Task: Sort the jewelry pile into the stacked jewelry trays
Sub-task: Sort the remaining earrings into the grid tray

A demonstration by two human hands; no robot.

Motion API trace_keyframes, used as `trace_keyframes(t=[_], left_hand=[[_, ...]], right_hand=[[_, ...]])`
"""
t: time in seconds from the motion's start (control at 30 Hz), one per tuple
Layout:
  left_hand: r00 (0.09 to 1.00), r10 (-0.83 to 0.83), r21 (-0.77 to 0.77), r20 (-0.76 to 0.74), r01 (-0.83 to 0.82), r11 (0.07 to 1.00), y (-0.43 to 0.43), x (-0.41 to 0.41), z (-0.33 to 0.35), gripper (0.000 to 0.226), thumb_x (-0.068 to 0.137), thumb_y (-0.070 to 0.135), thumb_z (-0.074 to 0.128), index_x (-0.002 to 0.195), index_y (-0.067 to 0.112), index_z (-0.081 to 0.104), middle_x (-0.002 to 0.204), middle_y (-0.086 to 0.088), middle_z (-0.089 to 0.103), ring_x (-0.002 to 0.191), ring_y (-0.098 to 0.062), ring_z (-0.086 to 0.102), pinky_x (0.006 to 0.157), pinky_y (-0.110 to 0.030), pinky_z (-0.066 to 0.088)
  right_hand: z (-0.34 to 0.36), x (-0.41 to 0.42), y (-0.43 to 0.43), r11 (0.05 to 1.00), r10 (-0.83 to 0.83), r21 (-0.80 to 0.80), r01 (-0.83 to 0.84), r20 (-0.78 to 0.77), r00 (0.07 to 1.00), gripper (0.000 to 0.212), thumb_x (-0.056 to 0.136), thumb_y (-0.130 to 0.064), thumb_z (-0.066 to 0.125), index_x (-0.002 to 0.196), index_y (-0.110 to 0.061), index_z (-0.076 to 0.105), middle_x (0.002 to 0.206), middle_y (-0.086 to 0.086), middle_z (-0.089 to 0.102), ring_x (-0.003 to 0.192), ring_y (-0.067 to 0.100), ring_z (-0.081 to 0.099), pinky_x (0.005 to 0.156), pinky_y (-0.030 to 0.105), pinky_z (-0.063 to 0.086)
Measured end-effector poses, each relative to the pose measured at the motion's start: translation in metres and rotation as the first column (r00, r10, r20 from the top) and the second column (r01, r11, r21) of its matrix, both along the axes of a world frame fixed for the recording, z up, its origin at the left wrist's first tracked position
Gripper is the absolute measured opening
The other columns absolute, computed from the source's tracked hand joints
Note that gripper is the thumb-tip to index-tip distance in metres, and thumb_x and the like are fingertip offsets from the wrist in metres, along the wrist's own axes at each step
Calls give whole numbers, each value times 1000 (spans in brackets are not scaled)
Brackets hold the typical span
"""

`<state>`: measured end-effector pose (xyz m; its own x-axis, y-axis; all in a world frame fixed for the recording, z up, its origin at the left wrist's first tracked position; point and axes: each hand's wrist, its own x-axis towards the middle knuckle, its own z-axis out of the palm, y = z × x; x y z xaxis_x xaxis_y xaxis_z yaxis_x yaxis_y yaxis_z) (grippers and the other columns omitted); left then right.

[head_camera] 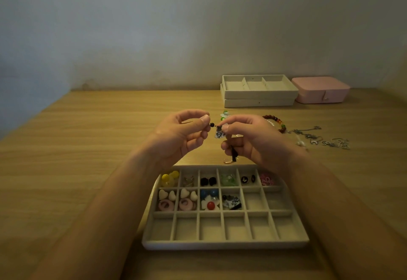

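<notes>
Both my hands are raised above the far edge of a grey compartment tray (226, 243). My left hand (185, 134) pinches the hook end of a dangling earring (219, 133) with a black bead and a white patterned fan. My right hand (248, 138) pinches the same earring at the fan's top, and a black tassel hangs below its curled fingers. The tray's two far rows hold several earrings: yellow, black, green, pink, heart-shaped, blue, and a matching fan earring (231, 201). The near row holds nothing.
Two stacked grey trays (258, 94) stand at the back by the wall, with a pink jewelry box (320, 89) to their right. A beaded bracelet (276, 121), green beads (224, 114) and silver chains (321, 140) lie on the wooden table behind my right hand.
</notes>
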<state>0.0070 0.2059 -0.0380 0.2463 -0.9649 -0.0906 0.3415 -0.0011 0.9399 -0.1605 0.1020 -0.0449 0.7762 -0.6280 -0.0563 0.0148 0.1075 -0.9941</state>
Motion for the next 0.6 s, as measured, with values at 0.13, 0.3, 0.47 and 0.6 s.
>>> trace_keyframes(t=[0.13, 0.3, 0.47, 0.6], left_hand=[[992, 51, -6, -118, -52, 999, 0, 3, 2, 23, 74, 3, 71, 97, 5, 68, 81, -9, 70, 68, -13, 70, 60, -17, 59], [975, 92, -39, -202, -102, 994, 0, 3, 2, 23, 75, -1, 68, 97, 3, 70, 85, -12, 74, 75, -16, 73, 65, -19, 60], [955, 267, -96, 130, -256, 962, -1, 1, 2, 20, 83, 7, 71, 102, 8, 73, 94, -12, 76, 83, -20, 74, 68, -22, 59], [895, 303, -131, 326, -275, 953, -1, -5, 10, 12, 91, 7, 68, 103, 8, 70, 97, -11, 74, 88, -24, 76, 75, -29, 61]], right_hand=[[-2, 1, 0, 1000, 9, -5, -9, -33, 999, 8, 96, -9, 63, 102, -5, 66, 81, 7, 66, 61, 17, 60, 58, 29, 52], [-2, 3, 0, 999, 27, -33, -30, -68, 997, 9, 98, -14, 62, 104, -7, 66, 78, 6, 68, 57, 13, 54, 53, 25, 47], [0, 1, 0, 994, 16, -107, -29, -121, 993, 10, 97, -18, 66, 101, -10, 69, 75, 1, 66, 56, 11, 53, 53, 24, 47], [6, 4, 0, 980, -6, -194, -42, -243, 970, 13, 98, -22, 67, 105, -11, 69, 76, 1, 67, 59, 11, 58, 56, 26, 50]])
